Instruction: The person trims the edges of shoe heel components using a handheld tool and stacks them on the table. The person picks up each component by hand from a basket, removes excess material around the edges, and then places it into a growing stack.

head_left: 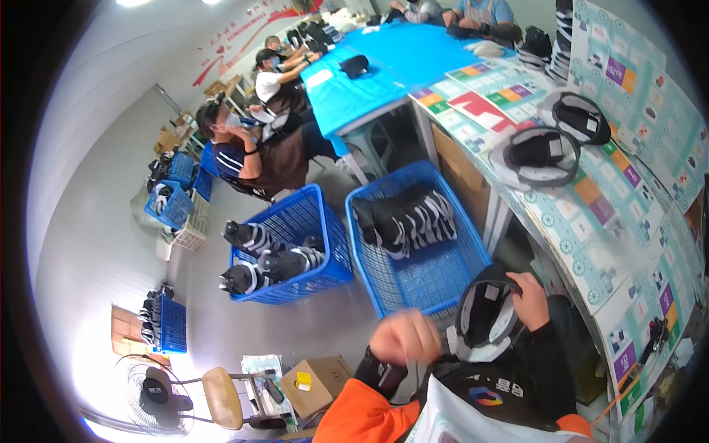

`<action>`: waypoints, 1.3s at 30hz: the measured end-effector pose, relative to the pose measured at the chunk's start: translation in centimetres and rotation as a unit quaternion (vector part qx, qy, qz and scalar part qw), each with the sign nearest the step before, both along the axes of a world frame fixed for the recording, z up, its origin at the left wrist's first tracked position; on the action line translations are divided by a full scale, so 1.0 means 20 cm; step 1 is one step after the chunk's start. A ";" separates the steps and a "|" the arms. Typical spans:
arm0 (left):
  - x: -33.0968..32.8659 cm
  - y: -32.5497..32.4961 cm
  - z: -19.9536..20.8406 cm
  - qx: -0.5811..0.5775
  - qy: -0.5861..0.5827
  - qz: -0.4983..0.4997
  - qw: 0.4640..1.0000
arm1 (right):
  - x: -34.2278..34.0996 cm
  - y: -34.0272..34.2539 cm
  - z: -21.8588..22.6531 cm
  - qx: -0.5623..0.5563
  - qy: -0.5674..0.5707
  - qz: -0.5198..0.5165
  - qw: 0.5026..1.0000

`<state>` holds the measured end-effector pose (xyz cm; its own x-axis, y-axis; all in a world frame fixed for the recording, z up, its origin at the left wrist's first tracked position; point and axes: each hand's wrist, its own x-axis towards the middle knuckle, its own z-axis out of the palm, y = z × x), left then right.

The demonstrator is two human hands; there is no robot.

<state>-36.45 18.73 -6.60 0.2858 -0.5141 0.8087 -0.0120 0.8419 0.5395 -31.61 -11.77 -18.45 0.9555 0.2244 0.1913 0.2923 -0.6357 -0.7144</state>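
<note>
In front of my body, my right hand (529,301) grips the edge of a black cap (481,314) with a white-grey brim. Its hollow inside faces up and shows a small white label. To the left of the cap, apart from it, my left hand (405,337) is raised with the fingers curled in, a little blurred. Whatever those fingers may hold is hidden. On the patterned table at the right lie two similar upturned caps, a nearer one (523,168) and a farther one (591,125).
A blue basket (402,299) with nested caps (406,221) stands on the floor ahead. Left of it is another blue basket (336,240) with more caps. Several people sit around the blue table (399,85). A fan (159,395) and a cardboard box (317,387) are at lower left.
</note>
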 end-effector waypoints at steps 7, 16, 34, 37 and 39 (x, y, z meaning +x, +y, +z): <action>-0.16 -0.04 0.26 0.124 -0.079 -0.074 0.986 | -0.04 0.16 0.13 0.049 0.003 0.041 0.998; -0.15 -0.14 0.16 0.089 -0.159 -0.158 0.970 | 0.01 0.07 0.08 0.037 -0.020 0.030 0.999; 0.20 -0.12 -0.82 0.452 0.103 0.554 0.691 | -0.01 -0.07 -0.06 0.154 0.092 0.025 0.983; 0.19 -0.11 -0.81 0.451 0.114 0.594 0.656 | 0.03 -0.07 -0.20 0.208 0.108 0.010 0.972; 0.22 -0.13 -0.82 0.453 0.070 0.617 0.639 | 0.03 -0.08 -0.23 0.168 0.085 -0.021 0.982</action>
<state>-32.13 16.13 -22.96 0.9630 -0.0668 0.2609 -0.2642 -0.4218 0.8673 -31.02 -13.46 -23.14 0.9871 0.1359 0.0842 0.1289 -0.3653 -0.9219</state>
